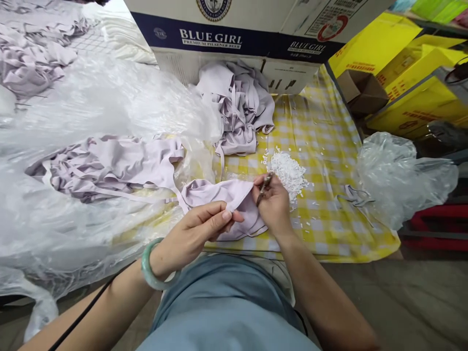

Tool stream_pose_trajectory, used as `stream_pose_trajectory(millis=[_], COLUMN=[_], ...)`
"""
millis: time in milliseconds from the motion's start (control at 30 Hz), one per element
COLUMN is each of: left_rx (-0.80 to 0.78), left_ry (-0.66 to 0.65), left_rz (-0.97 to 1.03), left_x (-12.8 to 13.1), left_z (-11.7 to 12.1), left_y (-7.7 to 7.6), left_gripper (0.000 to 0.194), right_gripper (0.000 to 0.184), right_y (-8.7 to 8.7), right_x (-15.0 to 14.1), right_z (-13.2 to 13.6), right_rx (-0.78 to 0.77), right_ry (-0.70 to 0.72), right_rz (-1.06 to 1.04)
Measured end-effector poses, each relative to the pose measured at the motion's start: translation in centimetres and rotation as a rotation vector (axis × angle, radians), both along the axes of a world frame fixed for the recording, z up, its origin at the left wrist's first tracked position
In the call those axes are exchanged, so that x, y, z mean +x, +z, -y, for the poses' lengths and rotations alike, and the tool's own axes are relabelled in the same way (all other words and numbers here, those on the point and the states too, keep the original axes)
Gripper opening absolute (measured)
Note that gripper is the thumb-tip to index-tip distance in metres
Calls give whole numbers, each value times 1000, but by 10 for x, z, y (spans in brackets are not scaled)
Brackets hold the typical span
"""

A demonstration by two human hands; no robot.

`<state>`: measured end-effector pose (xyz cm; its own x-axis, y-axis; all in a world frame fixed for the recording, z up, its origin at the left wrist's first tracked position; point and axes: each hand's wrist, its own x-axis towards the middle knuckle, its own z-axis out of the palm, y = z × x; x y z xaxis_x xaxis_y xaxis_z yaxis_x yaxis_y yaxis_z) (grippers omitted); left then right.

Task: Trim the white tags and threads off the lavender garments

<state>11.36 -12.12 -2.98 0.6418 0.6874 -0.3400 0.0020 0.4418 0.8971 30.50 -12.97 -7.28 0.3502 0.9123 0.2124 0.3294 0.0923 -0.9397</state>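
Observation:
A pale lilac fabric garment [243,197] with thin straps lies in front of me, its edge lifted between my hands. My left hand [206,222], with a green bangle on the wrist, pinches the near edge of the cloth between thumb and fingers. Further right, my right hand [272,202] is closed around small dark metal thread snips [265,187], and its fingertips are at the garment's raised corner. The snips' blades are partly hidden by the fingers. A strap runs left from this garment toward a heap of similar lilac garments [113,163].
White paper scraps [287,173] are piled beyond my right hand on the yellow checked cloth [329,195]. Another lilac pile [237,105] rests against a large carton [234,39]. Clear plastic sheeting [91,102] covers the left; a plastic bag [398,175] and loose straps [356,197] lie right.

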Motion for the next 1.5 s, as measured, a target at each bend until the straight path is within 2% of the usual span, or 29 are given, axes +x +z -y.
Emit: stream_pose_trajectory(millis=[100, 167, 233, 333, 400, 467, 500, 567, 733, 867, 1067, 1500], left_rx=[144, 232, 368, 575, 513, 328, 255, 205, 257, 308, 497, 546], left_ry=[6, 7, 34, 111, 140, 172, 196, 234, 166, 75, 17, -15], left_rz=[-46, -60, -90, -117, -46, 41, 66, 66, -11, -24, -54, -33], left_x=[0, 3, 9, 22, 33, 44, 49, 56, 70, 81, 93, 100], left_z=[-5, -9, -12, -15, -15, -16, -16, -16, -14, -13, -17, -17], left_y=[7, 12, 16, 18, 15, 9, 5, -4, -23, -28, -24, -34], left_gripper=[28, 29, 28, 28, 28, 30, 30, 31, 32, 35, 38, 34], right_gripper=[22, 23, 18, 15, 21, 26, 26, 25, 33, 41, 47, 49], right_y=[6, 12, 14, 4, -6, -12, -13, -10, 9, 16, 15, 12], right_x=[-1, -5, -14, -32, -42, -44, -41, -26, 27, 46, 53, 57], right_z=[9, 15, 20, 23, 27, 33, 37, 45, 54, 50, 49, 50], right_rx=[0, 9, -39, -145, -176, -196, -205, -211, -231, -311, -271, -314], right_ry=[223, 342, 324, 171, 144, 172, 190, 206, 198, 220, 220, 216], right_rz=[31, 19, -40, -279, -456, -520, -500, -360, 192, 430, 430, 404])
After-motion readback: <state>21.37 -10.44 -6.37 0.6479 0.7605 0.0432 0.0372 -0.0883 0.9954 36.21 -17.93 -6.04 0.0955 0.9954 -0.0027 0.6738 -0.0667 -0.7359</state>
